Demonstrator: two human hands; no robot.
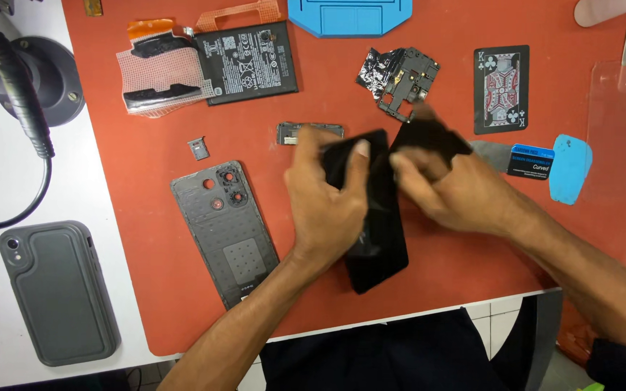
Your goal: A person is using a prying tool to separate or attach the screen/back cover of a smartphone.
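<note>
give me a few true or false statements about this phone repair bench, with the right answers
1. Both hands grip the black phone body. True: left hand, right hand.
2. The grey back cover lies left of the left hand. True.
3. The playing card sits on the white table. False: it lies on the orange mat.
4. The battery is inside the phone. False: it lies loose near the mat's far edge.
5. The phone in a grey case lies off the mat. True.
</note>
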